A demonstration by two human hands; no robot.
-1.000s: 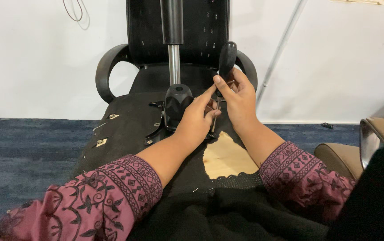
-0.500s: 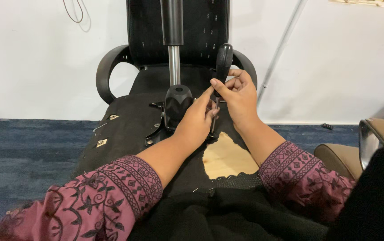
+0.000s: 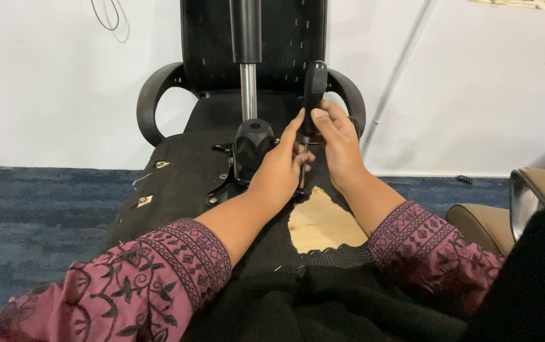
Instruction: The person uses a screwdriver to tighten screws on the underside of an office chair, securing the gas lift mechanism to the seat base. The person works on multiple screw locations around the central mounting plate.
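Since a second ago the right hand [image 3: 339,142] has crept up the black screwdriver [image 3: 313,95], so its fingers now close around the lower part of the handle with the thumb pressed against the side, where earlier the palm sat over more of the grip. More of the handle stands clear above the knuckles, near the top middle of the frame, and the tool looks closer to upright than it did. Meanwhile the left hand [image 3: 282,168] has barely shifted: it is curled beside the thin metal shaft, fingertips pinched at or right by it, seemingly steadying the tip. I cannot see the tip itself, as both hands hide the spot where it meets the chair.

All this sits in the middle of the frame on the underside of an upturned office chair seat [image 3: 177,183], which is covered in black fabric. Just left of the hands is the black seat mechanism [image 3: 251,149] with the chrome gas cylinder [image 3: 247,76] rising from it. Below the hands, toward the lower middle, a patch of bare wood [image 3: 323,225] shows where the fabric is torn away. The curved armrests [image 3: 152,101] frame the upper part, against a white wall [image 3: 44,76], with blue carpet [image 3: 31,209] at the left.

My reading is that the grip was reset between turns, so a fastener near the mechanism is being worked rather than finished.
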